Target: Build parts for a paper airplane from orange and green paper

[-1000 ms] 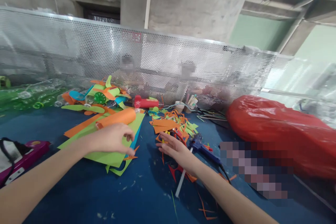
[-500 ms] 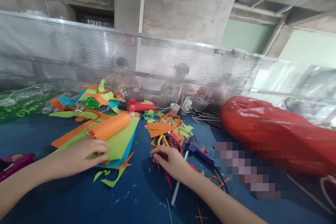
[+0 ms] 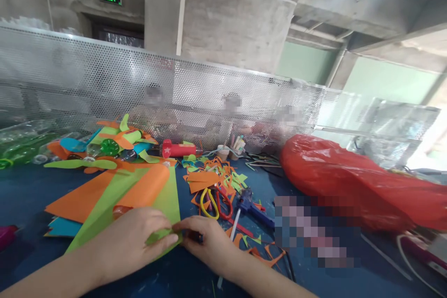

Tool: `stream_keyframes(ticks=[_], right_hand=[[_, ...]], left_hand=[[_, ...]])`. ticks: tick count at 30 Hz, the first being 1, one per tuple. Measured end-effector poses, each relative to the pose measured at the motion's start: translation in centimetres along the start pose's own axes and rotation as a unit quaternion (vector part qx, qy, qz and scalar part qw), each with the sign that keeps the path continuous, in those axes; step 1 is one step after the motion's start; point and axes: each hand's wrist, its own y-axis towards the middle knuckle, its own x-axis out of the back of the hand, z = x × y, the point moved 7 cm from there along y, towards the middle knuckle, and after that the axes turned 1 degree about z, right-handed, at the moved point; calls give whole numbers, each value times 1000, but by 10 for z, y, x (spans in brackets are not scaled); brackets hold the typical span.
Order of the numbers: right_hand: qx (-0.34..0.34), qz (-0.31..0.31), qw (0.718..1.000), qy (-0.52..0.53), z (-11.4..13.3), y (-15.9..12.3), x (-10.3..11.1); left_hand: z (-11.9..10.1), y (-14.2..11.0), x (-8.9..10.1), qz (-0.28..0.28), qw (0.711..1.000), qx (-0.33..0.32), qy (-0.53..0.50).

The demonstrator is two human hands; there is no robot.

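My left hand is closed on the near edge of a light green sheet of paper, thumb and fingers pinching it. Beside it my right hand pinches the same sheet's near right corner, the fingertips of both hands almost meeting. On the sheet, just beyond my left hand, lies a bottle wrapped in orange paper. More orange paper and blue paper show under the green sheet at its left. Scissors with yellow handles and red handles lie past my right hand.
A blue glue gun with a glue stick lies right of the scissors. Paper scraps are heaped behind. Propeller-like paper shapes, green bottles and a red plastic bag flank the blue table. A perforated metal screen stands behind.
My right hand has moved left, away from the scissors, and now pinches the green sheet. My left hand has shifted right and grips its edge. The blue sheet's right side is no longer visible.
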Motion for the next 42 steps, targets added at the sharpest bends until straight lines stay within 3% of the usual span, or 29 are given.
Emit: stream_keyframes(ticks=[2,5,8,13,16,19,22,24,27,30,32,36,41,42], right_hand=[[23,-3,1000,5,1,2,-2],[38,2,999,15,4,2,-3],[51,6,999,-5,7,0,-3],[109,58,982,-140,17,-6,-8],[131,99,949,-271,21,-11,-16],[124,107,896,-413,19,-14,-21],[71,112,852,-507,10,-10,-17],[7,127,841,-525,2,-7,-9],[-85,138,853,-496,-2,-6,5],[-128,117,871,-460,6,-6,16],[-152,111,876,-444,10,-7,20],[-184,95,903,-378,10,-10,24],[-166,129,918,-337,5,-9,15],[-157,142,917,-337,4,-9,12]], left_hand=[[4,2,10,-82,990,4,113],[25,3,22,-187,947,55,257],[53,7,25,-164,931,111,305],[88,5,45,-124,948,148,254],[101,-2,59,-140,946,126,265],[117,-10,67,-147,942,140,268],[122,-15,71,-177,932,155,275],[116,-17,73,-215,926,146,274],[94,-16,63,-203,953,64,218],[63,-17,30,-56,991,-39,111],[46,-24,11,8,997,-59,52],[35,-30,-2,-5,999,-43,28],[66,-13,11,-48,990,1,136],[73,-9,19,-81,981,5,177]])
